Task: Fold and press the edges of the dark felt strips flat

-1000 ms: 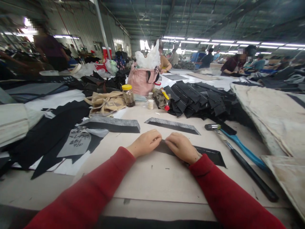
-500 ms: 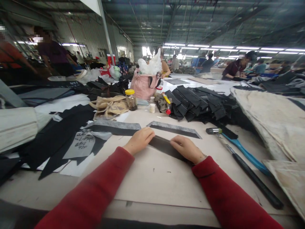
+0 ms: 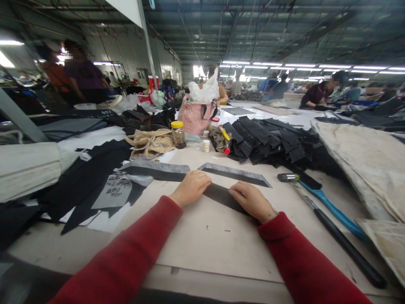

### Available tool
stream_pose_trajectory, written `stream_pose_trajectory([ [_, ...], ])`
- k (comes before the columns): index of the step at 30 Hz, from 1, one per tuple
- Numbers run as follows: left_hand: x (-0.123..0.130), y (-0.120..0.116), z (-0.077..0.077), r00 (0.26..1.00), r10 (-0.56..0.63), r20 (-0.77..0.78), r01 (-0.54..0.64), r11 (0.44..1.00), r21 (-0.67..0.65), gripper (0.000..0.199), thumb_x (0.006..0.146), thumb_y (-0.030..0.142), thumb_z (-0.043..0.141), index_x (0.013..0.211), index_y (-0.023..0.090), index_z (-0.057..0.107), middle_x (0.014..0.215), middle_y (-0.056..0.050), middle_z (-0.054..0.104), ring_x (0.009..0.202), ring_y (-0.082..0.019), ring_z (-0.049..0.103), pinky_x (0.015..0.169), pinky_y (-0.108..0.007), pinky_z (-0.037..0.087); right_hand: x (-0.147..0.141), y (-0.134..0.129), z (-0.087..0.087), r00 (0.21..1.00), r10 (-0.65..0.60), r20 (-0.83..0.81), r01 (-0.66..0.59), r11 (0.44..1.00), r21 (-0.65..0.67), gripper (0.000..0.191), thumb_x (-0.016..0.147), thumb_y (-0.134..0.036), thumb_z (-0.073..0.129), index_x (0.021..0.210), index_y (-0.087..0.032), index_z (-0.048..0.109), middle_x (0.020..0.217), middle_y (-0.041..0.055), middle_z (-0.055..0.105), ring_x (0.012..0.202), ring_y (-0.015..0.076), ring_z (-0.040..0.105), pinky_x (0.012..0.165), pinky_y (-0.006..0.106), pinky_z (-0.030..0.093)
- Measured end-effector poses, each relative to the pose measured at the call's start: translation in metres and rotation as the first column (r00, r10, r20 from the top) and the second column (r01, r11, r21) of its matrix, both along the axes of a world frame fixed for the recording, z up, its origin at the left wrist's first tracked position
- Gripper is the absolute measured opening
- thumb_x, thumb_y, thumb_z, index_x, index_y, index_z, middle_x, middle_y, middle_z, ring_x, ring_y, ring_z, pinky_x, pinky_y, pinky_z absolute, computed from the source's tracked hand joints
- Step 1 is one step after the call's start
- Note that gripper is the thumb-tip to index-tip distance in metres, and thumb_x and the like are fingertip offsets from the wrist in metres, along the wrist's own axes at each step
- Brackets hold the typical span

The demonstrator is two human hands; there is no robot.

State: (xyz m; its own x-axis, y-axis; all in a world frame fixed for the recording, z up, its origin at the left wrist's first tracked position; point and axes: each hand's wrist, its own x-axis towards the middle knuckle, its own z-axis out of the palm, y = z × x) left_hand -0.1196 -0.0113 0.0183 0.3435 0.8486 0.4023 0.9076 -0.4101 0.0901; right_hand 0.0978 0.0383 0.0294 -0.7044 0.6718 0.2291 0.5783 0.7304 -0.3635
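Both hands are pressing down on a dark strip (image 3: 221, 195) of stiff fabric lying flat on the tabletop (image 3: 209, 240), close in front of the person. The left hand (image 3: 191, 188) is resting on the strip's left end, fingers curled loosely over its edge; the right hand (image 3: 252, 200) is covering the right end, fingers bent and bearing down on it. Neither hand is lifting the strip; they are pinching and flattening it against the board.

Compared with a second ago, the hands are sitting well apart. Then they were touching knuckle to knuckle over the middle of the strip; now a bare stretch of it is showing between them. It looks as if the hands are sliding outward along its length, smoothing or creasing as they go. The strip's right end, visible earlier past the right hand, is now hidden under the hand and red sleeve (image 3: 294, 261).

Just beyond the strip, two grey-edged pieces (image 3: 236, 174) of the same shape are lying side by side, untouched. A hammer with a blue handle (image 3: 319, 196) and a black-handled tool (image 3: 344, 247) are lying to the right. Farther back, a heap of black cut pieces (image 3: 268, 139), a yellow-lidded jar (image 3: 179, 134) and a pink bag (image 3: 196, 116) are standing in place. Other people are working at distant tables.
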Motion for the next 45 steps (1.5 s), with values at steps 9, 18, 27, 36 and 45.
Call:
stream_pose_trajectory([
  [9,-0.032,0.009,-0.010,0.971,0.169,0.166,-0.175,0.984,0.021,0.020,0.087,0.024,0.039,0.081,0.018,0.057,0.082,-0.003,0.060,0.080,-0.017,0.051,0.073,-0.030,0.036,0.031,0.017,0.005,0.985,-0.119,0.125,0.135,0.982,-0.132,0.030,0.083,-0.034,0.038,0.085,-0.020,0.064,0.085,0.0041,0.066,0.077,0.0173,0.058,0.068,0.027,0.042],
  [18,-0.059,0.018,-0.008,0.565,0.221,0.795,-0.465,0.881,0.087,0.021,0.082,0.026,0.045,0.099,0.015,0.054,0.095,-0.006,0.059,0.084,-0.015,0.054,0.075,-0.026,0.042,0.028,0.051,0.027,0.922,-0.270,-0.278,0.273,0.962,-0.030,0.030,0.079,-0.039,0.044,0.083,-0.018,0.064,0.078,0.0036,0.064,0.072,0.0165,0.056,0.065,0.026,0.043],
  [27,-0.042,0.020,-0.015,0.689,0.254,0.679,-0.272,0.959,-0.082,0.027,0.083,0.034,0.042,0.064,0.016,0.048,0.059,0.003,0.046,0.059,-0.011,0.045,0.056,-0.022,0.034,0.025,0.179,0.096,0.706,-0.532,-0.468,0.520,0.837,-0.168,0.052,0.083,-0.046,0.036,0.113,-0.008,0.054,0.102,0.0173,0.058,0.071,0.0158,0.054,0.053,0.027,0.044],
  [36,-0.031,0.019,-0.016,0.833,0.213,0.511,-0.155,0.976,-0.154,0.038,0.083,0.037,0.041,0.052,0.016,0.038,0.053,0.004,0.039,0.054,-0.009,0.037,0.053,-0.023,0.026,-0.029,0.093,-0.006,0.949,0.015,0.315,-0.101,0.960,0.260,0.027,0.086,-0.029,0.040,0.093,-0.016,0.063,0.093,0.0080,0.061,0.085,0.0168,0.056,0.077,0.026,0.042],
  [45,-0.060,0.017,-0.014,0.753,0.318,0.576,-0.337,0.938,-0.077,0.032,0.084,0.036,0.038,0.061,0.017,0.048,0.058,0.002,0.047,0.060,-0.011,0.044,0.057,-0.022,0.032,-0.051,0.049,-0.007,0.820,-0.067,0.569,-0.139,0.940,0.311,0.028,0.080,-0.004,0.036,0.087,-0.008,0.063,0.094,0.0163,0.059,0.088,0.0228,0.055,0.074,0.029,0.041],
])
